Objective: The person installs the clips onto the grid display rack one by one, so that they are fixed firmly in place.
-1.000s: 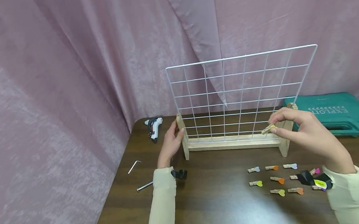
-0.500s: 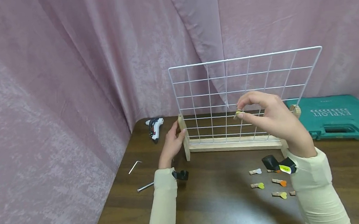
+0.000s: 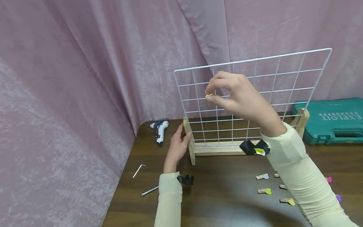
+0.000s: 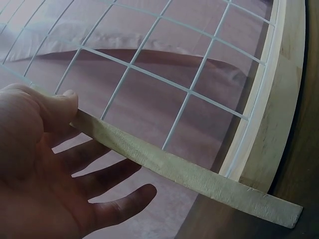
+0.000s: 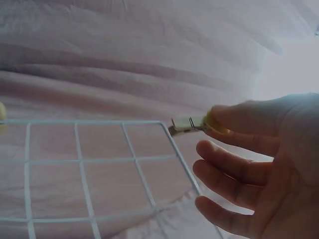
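Observation:
My right hand [image 3: 238, 99] pinches a small wooden clothespin [image 5: 187, 124] with a yellow heart on it between thumb and index finger. In the right wrist view its tip is at the upper corner of the white wire grid [image 5: 119, 122], other fingers loosely bent below. The grid stands in a wooden stand, seen in the head view. My left hand [image 3: 176, 148] grips the stand's left upright [image 4: 189, 172], thumb on the near side and fingers behind. Several heart clothespins lie on the table, including a yellow-green one [image 3: 264, 191] and a white one [image 3: 262, 176]; my right sleeve hides some.
A green tool case [image 3: 344, 128] lies behind the stand's right end. To the left are a white glue gun [image 3: 160, 131], a hex key [image 3: 138, 170] and a metal rod [image 3: 150, 191] partly under my left sleeve. A pink curtain [image 3: 99, 63] hangs behind the table.
My right hand has carried the clothespin leftward and up, from the grid's lower right to its upper left. My left hand keeps its grip on the upright.

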`<action>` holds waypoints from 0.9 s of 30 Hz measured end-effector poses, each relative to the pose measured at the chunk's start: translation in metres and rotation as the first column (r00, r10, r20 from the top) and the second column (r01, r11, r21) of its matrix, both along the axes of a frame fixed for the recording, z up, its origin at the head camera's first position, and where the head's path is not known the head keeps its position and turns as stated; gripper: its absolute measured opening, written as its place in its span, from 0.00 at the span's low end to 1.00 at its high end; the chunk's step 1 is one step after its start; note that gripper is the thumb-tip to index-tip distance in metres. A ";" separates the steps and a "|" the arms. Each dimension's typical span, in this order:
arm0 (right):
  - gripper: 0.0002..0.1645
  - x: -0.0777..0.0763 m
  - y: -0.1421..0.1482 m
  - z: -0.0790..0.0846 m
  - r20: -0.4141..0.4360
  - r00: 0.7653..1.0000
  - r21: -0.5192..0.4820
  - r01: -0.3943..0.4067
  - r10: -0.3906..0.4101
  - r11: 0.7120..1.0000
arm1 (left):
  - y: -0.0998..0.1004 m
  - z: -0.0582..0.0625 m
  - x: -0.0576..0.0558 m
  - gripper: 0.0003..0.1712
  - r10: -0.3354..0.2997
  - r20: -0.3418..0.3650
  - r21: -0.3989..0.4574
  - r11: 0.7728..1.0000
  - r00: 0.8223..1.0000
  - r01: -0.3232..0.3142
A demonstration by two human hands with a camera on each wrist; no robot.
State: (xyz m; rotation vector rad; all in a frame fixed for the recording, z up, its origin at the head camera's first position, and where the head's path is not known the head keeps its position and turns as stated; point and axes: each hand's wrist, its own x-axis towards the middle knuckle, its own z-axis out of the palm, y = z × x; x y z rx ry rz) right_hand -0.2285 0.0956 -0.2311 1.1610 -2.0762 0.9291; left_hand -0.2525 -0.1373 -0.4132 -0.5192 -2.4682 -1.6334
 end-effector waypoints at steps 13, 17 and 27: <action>0.03 -0.038 -0.037 0.055 0.054 0.989 -0.051 0.138 -0.135 0.989 | 0.001 -0.002 0.001 0.28 -0.007 0.012 0.025 1.000 1.000 0.006; 0.03 -0.047 -0.047 0.063 0.069 0.987 -0.043 0.146 -0.143 0.988 | 0.003 -0.005 0.000 0.27 -0.004 0.007 0.038 0.999 1.000 0.004; 0.03 -0.056 -0.061 0.068 0.064 0.988 0.012 0.143 -0.144 0.990 | 0.004 -0.004 0.003 0.27 0.001 -0.003 0.045 0.999 1.000 -0.001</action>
